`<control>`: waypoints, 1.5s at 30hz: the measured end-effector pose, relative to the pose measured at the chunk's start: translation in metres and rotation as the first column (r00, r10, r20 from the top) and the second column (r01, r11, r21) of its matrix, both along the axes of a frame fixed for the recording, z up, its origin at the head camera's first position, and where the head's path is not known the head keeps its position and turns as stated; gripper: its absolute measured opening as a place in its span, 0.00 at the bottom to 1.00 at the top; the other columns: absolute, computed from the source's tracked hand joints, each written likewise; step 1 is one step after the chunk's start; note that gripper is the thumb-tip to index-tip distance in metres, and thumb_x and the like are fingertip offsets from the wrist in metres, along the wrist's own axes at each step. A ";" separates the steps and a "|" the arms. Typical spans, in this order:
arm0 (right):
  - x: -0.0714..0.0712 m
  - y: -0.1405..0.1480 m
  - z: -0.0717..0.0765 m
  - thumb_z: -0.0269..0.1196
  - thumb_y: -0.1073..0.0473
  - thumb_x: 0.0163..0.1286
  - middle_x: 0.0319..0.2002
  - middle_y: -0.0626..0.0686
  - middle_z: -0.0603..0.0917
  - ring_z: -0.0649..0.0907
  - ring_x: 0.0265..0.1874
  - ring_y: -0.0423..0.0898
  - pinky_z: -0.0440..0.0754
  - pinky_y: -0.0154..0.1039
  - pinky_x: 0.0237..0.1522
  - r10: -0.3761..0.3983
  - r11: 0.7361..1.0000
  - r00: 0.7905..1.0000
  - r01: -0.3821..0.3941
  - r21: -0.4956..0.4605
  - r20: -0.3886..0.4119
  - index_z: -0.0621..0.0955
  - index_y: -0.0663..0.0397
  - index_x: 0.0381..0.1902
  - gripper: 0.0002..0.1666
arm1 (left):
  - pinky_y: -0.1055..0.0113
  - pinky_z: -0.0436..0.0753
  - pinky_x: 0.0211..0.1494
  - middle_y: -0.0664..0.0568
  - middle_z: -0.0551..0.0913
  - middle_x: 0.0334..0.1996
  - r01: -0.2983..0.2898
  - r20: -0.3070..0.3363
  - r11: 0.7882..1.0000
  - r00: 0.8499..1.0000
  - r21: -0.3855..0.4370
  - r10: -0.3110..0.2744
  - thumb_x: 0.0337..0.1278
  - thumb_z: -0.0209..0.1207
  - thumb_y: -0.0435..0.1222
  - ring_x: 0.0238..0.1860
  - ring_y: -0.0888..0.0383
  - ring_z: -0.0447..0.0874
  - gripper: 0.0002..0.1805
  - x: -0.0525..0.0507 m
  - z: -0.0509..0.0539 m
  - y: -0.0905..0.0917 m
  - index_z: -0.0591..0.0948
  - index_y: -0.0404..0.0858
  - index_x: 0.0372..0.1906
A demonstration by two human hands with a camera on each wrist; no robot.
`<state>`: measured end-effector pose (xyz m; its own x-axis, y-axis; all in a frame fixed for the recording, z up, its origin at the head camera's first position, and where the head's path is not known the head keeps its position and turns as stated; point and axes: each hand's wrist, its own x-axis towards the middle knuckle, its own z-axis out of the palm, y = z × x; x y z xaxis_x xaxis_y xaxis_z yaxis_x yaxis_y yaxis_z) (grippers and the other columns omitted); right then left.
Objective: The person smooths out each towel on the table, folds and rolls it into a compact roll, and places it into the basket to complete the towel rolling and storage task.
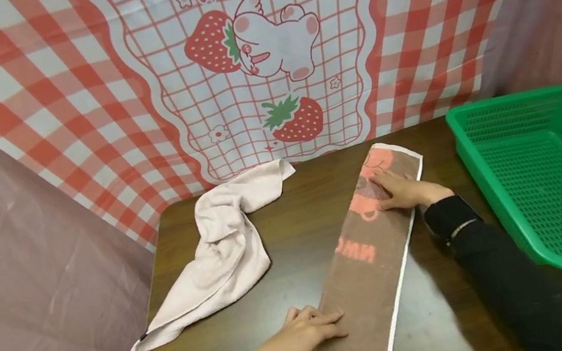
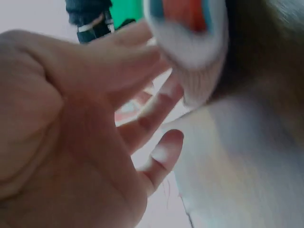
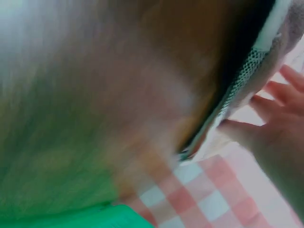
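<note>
A brown towel [image 1: 363, 284] with white edging and an orange print lies folded into a long strip, slanting across the table. The left hand [image 1: 296, 344] rests on its near left edge, fingers spread; in the left wrist view the left hand [image 2: 90, 123] has relaxed fingers at the towel's rolled edge [image 2: 197, 61]. Near the far end, the right hand [image 1: 401, 189] lies on the towel over the print, fingers extended. The right wrist view has the right hand [image 3: 280, 123] against the towel's side [image 3: 242, 80]. A pale pink towel [image 1: 221, 250] lies crumpled at the left.
A green plastic basket [image 1: 493, 187] stands at the right of the wooden table [image 1: 291, 246], beside the right forearm. Behind the table hangs a red-and-white checked cloth [image 1: 417, 30] with strawberry prints. Pinkish drapes [image 1: 32, 282] cover the sides.
</note>
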<state>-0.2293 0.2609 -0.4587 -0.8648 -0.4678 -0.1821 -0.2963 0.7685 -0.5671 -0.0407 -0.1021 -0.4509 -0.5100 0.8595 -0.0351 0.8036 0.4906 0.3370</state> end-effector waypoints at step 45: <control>0.160 -0.056 0.041 0.60 0.33 0.67 0.19 0.33 0.70 0.69 0.19 0.30 0.70 0.30 0.23 0.375 0.927 0.907 -0.374 -0.042 0.192 0.78 0.39 0.24 0.21 | 0.87 0.64 0.28 0.67 0.69 0.21 -0.008 -0.025 0.955 1.000 0.297 0.016 0.68 0.58 0.46 0.24 0.78 0.63 0.11 0.025 -0.021 0.049 0.75 0.48 0.29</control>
<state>-0.0694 0.2052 -0.4175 -0.5743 -0.7515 -0.3248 -0.4463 0.6200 -0.6453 -0.0157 -0.0531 -0.4717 -0.5172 0.8232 0.2343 0.8091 0.3812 0.4472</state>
